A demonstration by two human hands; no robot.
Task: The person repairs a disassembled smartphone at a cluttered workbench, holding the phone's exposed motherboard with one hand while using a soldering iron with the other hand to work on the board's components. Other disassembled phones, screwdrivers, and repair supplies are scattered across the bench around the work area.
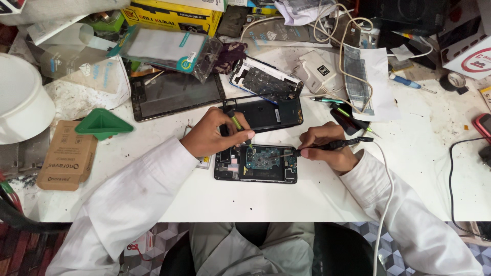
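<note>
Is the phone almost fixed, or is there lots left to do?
Done: the opened phone has its back off, circuit board showing. In hand: the left hand holds a green-handled tool on the board, and the right hand holds a corded black tool there. Left: the black back cover lies apart, not refitted.

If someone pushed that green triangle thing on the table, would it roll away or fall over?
Probably neither. The green triangle stand sits low and wide on the white table, so it would likely slide rather than tip. Its flat sides and corners give nothing to roll on. It looks like hollow plastic, so it is probably light and stiff.
</note>
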